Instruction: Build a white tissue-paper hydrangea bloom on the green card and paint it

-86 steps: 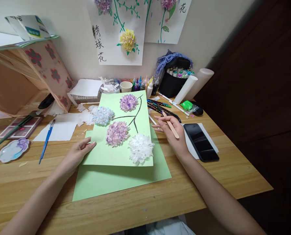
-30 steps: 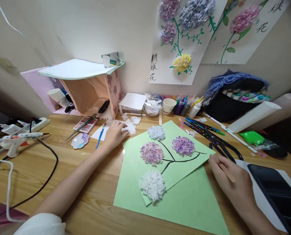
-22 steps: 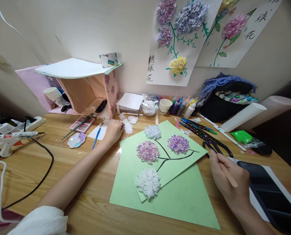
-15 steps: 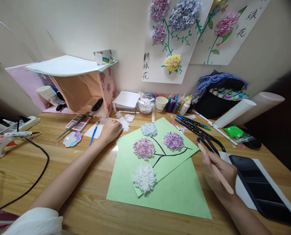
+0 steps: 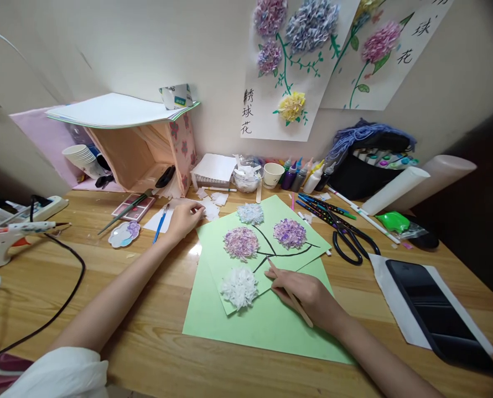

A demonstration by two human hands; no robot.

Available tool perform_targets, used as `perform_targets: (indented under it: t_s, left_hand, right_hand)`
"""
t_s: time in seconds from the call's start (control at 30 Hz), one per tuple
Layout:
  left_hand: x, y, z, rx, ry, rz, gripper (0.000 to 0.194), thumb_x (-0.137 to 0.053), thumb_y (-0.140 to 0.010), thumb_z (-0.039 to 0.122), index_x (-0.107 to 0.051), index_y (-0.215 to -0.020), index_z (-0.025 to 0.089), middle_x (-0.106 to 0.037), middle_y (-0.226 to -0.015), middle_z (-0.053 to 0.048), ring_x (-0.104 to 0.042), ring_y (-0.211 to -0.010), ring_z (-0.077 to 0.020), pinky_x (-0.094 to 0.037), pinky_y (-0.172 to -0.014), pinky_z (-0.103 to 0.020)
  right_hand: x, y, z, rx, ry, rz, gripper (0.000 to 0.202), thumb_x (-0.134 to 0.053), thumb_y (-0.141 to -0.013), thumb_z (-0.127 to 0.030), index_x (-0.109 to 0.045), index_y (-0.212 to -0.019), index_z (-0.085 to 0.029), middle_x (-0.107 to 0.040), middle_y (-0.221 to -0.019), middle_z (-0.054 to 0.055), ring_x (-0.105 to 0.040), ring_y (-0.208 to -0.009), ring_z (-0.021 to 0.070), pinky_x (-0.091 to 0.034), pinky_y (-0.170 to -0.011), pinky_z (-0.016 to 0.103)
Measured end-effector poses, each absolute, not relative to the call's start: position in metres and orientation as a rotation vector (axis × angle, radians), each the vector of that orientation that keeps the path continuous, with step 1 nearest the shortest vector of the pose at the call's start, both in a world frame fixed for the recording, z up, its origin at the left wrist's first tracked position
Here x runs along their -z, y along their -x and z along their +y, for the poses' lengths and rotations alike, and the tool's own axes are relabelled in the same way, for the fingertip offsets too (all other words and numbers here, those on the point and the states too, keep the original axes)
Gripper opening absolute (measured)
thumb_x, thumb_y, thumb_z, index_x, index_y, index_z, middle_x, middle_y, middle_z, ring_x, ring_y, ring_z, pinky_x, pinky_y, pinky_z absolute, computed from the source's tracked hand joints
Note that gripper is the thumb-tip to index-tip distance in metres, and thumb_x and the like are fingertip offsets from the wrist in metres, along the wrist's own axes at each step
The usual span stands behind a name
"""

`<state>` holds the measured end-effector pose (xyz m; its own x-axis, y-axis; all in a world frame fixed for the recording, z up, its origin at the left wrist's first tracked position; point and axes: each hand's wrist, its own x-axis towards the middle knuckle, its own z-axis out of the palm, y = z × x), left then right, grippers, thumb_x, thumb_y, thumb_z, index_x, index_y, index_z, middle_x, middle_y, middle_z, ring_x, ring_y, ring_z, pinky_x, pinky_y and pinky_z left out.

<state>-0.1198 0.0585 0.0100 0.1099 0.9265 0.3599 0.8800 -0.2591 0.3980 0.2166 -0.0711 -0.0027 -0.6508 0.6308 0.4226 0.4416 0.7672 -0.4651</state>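
Observation:
My right hand point(image 5: 302, 293) grips a wooden craft stick point(image 5: 292, 301), its tip over the black drawn branches point(image 5: 277, 255) of the upper green sheet point(image 5: 290, 218). Beneath lies a second green sheet point(image 5: 229, 329). Crumpled paper flowers sit on the upper sheet: a pale blue one point(image 5: 250, 213), a pink-purple one point(image 5: 240, 243), a purple one point(image 5: 290, 233) and a white one point(image 5: 239, 289). My left hand point(image 5: 183, 221) is beside the torn paper scraps point(image 5: 211, 209), its fingertips curled together; whatever they may hold is too small to make out.
A paintbrush point(image 5: 160, 224) and palette point(image 5: 124, 234) lie left, near a glue gun point(image 5: 5, 240). Scissors point(image 5: 354, 243) and a phone point(image 5: 437, 309) are at right. Behind stand a bowl point(image 5: 248, 178), a paper cup point(image 5: 273, 174) and paint bottles point(image 5: 300, 178).
My right hand has moved left with the craft stick, from beside the scissors to over the drawn branches. The fingers of my left hand have curled and drawn back slightly from the scraps.

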Motion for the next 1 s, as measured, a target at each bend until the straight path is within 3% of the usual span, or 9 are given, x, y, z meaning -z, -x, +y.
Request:
perform_targets:
  t_s: [0.13,0.3,0.6,0.83,1.0]
  left_hand:
    - [-0.013,0.121,0.063,-0.869,-2.258,1.878,0.025,-0.046,-0.083,0.031,-0.067,-0.085,0.017,-0.069,-0.086,-0.007,-0.061,-0.081,-0.0212,-0.045,-0.075,-0.031]
    - [-0.019,0.116,0.066,-0.732,-2.393,1.752,0.022,-0.063,-0.071,0.037,-0.069,-0.084,0.019,-0.067,-0.09,-0.008,-0.058,-0.088,-0.0253,-0.044,-0.078,-0.035]
    - [-0.009,0.114,0.068,-0.825,-2.299,1.792,0.022,-0.05,-0.082,0.028,-0.069,-0.08,0.017,-0.07,-0.084,-0.008,-0.062,-0.079,-0.0229,-0.045,-0.071,-0.033]
    - [-0.022,0.108,0.049,-1.17,-2.069,1.874,0.03,-0.045,-0.087,0.033,-0.066,-0.09,0.012,-0.07,-0.09,-0.01,-0.061,-0.08,-0.0181,-0.045,-0.07,-0.028]
    - [-0.049,0.083,-0.015,-1.271,-1.902,1.576,0.021,-0.057,-0.084,0.035,-0.068,-0.082,0.017,-0.07,-0.08,-0.003,-0.06,-0.072,-0.0139,-0.043,-0.063,-0.023]
  right_hand:
    - [0.007,-0.206,-0.071,-0.292,0.802,-2.366,0.014,-0.05,-0.086,-0.011,-0.061,-0.092,-0.018,-0.071,-0.105,0.01,-0.065,-0.105,0.0194,-0.055,-0.089,0.03]
    - [0.004,-0.199,-0.066,-0.19,0.724,-2.386,0.015,-0.051,-0.085,-0.01,-0.061,-0.093,-0.017,-0.072,-0.101,0.01,-0.068,-0.098,0.0204,-0.058,-0.083,0.032]
    - [0.003,-0.182,-0.059,-0.095,0.572,-2.472,0.014,-0.049,-0.086,-0.01,-0.061,-0.089,-0.016,-0.073,-0.096,0.009,-0.069,-0.092,0.0202,-0.059,-0.078,0.033]
    - [0.006,-0.185,-0.059,-0.225,0.622,-2.43,0.015,-0.054,-0.085,-0.016,-0.059,-0.099,-0.016,-0.071,-0.099,0.008,-0.067,-0.094,0.0186,-0.056,-0.077,0.03]
    - [0.0,-0.189,-0.066,-0.545,0.719,-2.183,0.027,-0.034,-0.093,-0.021,-0.058,-0.106,-0.018,-0.065,-0.079,0.005,-0.061,-0.077,0.0159,-0.049,-0.07,0.031]
